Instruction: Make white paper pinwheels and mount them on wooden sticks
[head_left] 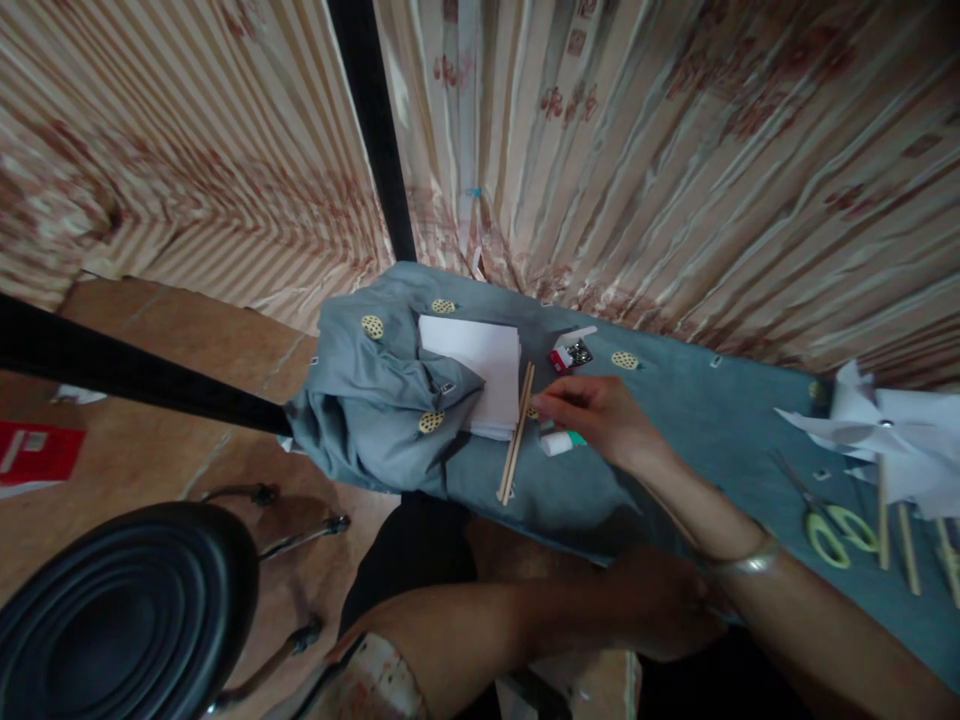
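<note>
My right hand [600, 415] is over the cloth-covered table, its thumb and forefinger closed in a pinch; whatever they hold is too small to make out. Just left of the fingertips lie thin wooden sticks [517, 435], beside a stack of white paper [495, 375] partly covered by bunched cloth. Under the hand lies a white glue stick [556, 443] with a green band. A small open red-and-white box [571, 352] of shiny metal tacks is just beyond it. My left hand [664, 605] is low by the table's near edge, below my right forearm, its fingers dark and blurred.
At the right lie scissors [832, 525] with yellow-green handles and white paper pinwheels [885, 425] on wooden sticks. Grey cloth [675, 400] covers the table. A black round stool [127, 610] stands at lower left, near a dark metal bar [150, 370]. Curtains [637, 150] hang behind.
</note>
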